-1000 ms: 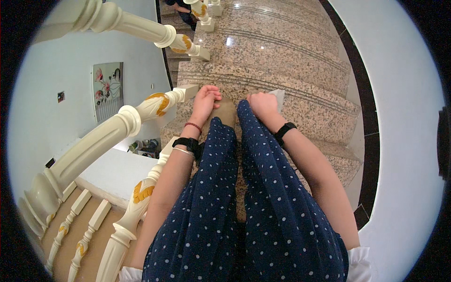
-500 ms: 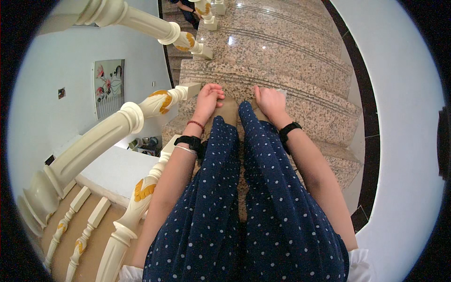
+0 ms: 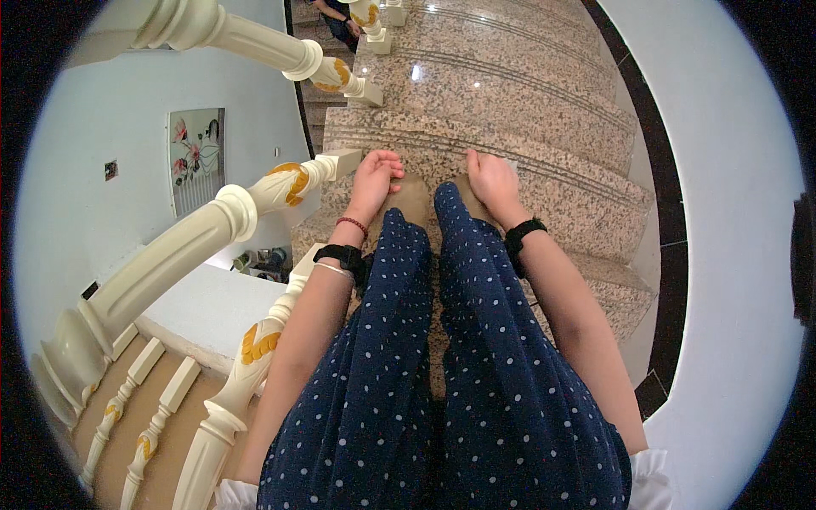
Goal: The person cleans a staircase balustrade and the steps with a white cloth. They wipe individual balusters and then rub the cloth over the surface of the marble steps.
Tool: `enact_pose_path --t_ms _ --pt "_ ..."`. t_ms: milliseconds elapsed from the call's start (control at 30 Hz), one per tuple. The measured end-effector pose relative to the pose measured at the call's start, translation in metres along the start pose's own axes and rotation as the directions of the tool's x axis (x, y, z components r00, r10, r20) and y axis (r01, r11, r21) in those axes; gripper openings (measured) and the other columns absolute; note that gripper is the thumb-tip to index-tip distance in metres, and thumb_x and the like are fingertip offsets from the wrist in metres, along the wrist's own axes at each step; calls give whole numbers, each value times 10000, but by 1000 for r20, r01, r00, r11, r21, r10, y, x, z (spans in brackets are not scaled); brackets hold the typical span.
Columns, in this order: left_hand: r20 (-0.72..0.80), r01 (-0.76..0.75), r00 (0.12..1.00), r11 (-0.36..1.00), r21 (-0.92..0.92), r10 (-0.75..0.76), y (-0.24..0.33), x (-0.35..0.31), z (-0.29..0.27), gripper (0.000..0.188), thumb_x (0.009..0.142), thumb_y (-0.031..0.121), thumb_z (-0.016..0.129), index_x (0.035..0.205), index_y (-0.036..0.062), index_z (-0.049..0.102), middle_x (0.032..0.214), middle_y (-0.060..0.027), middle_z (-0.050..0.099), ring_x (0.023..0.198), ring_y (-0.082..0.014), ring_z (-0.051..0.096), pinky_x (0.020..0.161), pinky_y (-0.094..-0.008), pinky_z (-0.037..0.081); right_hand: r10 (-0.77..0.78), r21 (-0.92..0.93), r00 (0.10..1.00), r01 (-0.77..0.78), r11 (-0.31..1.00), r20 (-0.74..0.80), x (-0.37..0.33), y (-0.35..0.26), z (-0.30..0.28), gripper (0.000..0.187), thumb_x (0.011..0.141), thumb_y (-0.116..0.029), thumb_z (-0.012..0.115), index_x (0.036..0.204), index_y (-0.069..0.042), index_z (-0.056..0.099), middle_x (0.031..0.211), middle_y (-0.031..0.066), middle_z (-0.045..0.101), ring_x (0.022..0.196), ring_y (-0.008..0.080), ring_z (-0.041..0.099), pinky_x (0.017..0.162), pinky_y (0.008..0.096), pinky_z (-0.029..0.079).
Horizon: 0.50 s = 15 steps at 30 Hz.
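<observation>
My left hand [image 3: 374, 183] is over the toe of my left beige shoe [image 3: 410, 202], its fingers loosely bent and apart, with nothing seen in them. My right hand [image 3: 493, 183] is closed beside the right shoe, above the speckled granite step [image 3: 408, 132]. A small pale, see-through edge [image 3: 512, 165] shows next to its knuckles. What the right fingers hold, if anything, is hidden. Both forearms run along the legs of my dark blue polka-dot trousers [image 3: 357, 382]. A black wrist strap [image 3: 340, 255] is on the left and another [image 3: 525, 234] on the right.
Cream balusters with gold leaf trim [image 3: 161, 263] line the left side. Granite stairs [image 3: 501, 85] go on ahead, with dark skirting [image 3: 674, 280] and a white wall [image 3: 739, 255] at right. Another person's arm [image 3: 331, 13] shows lower down the stairs. A flower picture [image 3: 197, 161] hangs at left.
My right hand has shifted very slightly to the right. The other person's arm has moved a little at the top. My left hand is nearly still.
</observation>
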State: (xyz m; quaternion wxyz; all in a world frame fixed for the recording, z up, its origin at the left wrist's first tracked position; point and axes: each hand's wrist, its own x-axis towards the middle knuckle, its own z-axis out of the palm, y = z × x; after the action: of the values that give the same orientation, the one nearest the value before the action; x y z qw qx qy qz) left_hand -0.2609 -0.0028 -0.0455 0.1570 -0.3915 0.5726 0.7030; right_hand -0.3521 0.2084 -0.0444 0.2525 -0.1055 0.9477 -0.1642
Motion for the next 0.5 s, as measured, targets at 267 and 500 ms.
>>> enact_pose_path --t_ms 267,500 --pt "7 -12 1000 1000 1 12 2 -3 -3 204 877 18 377 1030 29 512 924 -50 566 791 -106 566 632 -253 499 185 132 976 -199 971 112 6 5 3 559 928 -438 330 780 0 644 783 251 623 793 420 596 730 487 459" --pt "2 -14 1000 1000 7 14 2 -1 -1 201 876 16 379 1024 28 514 924 -50 567 785 -105 568 620 -248 498 312 213 937 -341 915 159 14 25 16 577 917 -422 310 880 37 657 932 262 629 905 429 589 825 485 448"
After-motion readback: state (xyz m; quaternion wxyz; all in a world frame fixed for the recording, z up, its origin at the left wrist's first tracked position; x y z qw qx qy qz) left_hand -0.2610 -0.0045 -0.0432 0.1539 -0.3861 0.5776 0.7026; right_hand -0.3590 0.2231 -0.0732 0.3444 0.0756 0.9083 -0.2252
